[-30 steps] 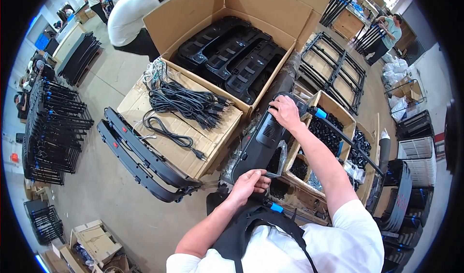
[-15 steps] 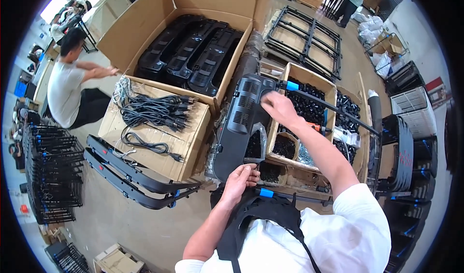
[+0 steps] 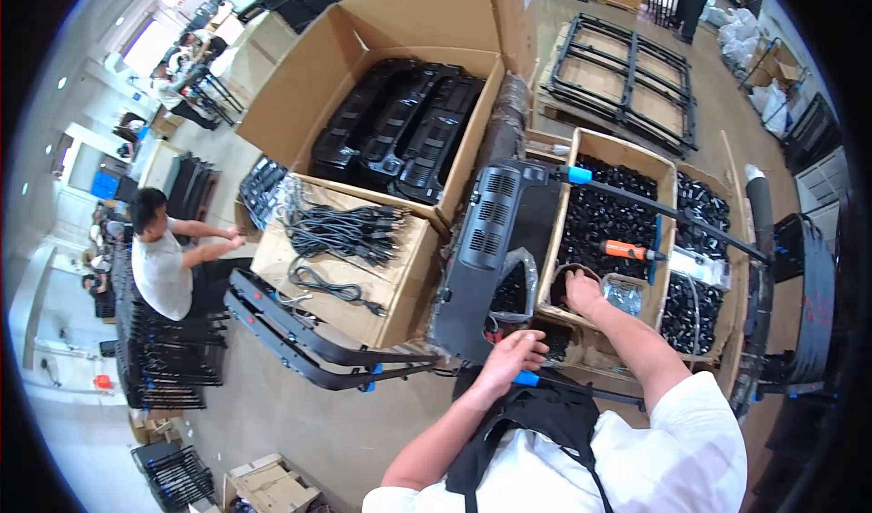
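A long black plastic housing (image 3: pixel 486 240) with slotted vents lies in front of me, joined to black tubes with blue wrapping at its ends. My left hand (image 3: pixel 516 357) is at its near end, fingers curled and pressed together; what they hold, if anything, is too small to make out. My right hand (image 3: pixel 583 291) dips into a small cardboard box (image 3: pixel 550 300) of dark small parts, fingertips hidden inside. Beside that hand is a clear bag of silvery hardware (image 3: pixel 622 297). Just beyond lies an orange-handled tool (image 3: pixel 627 250) on black parts.
A big carton (image 3: pixel 470 172) holds black plastic housings. Bundled black power cords (image 3: pixel 341 233) lie on a closed box (image 3: pixel 400 286). Curved black frame pieces (image 3: pixel 309 354) stick out at left. Another person (image 3: pixel 168 258) is at left, arms outstretched. Black metal frames (image 3: pixel 627 77) lie at the back.
My right hand has left the upper part of the housing and moved down and right into the small box. My left hand stays near the housing's near end. The whole view has shifted.
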Demonstrator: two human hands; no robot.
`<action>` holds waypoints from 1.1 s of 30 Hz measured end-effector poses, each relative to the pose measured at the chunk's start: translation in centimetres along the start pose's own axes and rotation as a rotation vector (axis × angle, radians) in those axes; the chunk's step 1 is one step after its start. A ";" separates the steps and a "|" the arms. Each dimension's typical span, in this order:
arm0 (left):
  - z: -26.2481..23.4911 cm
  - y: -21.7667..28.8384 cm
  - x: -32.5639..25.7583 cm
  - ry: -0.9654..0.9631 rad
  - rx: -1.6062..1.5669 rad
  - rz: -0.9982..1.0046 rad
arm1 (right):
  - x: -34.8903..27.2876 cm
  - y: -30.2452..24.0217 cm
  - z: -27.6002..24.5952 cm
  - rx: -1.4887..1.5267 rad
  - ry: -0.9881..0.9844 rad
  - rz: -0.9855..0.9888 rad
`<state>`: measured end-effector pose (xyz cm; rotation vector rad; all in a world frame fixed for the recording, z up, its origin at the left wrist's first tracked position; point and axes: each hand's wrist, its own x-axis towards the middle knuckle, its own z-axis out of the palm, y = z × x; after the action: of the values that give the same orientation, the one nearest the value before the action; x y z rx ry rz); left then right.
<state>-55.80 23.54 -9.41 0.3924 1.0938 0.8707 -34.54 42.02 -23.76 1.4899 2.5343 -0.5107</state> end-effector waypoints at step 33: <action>0.8 0.8 12.9 0.042 -0.138 -0.200 | -0.6 2.1 -1.1 0.164 -0.001 -0.087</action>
<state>-53.08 34.17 -16.32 0.1473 1.0846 0.7739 -32.39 42.82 -22.97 1.4337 2.6214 -0.7481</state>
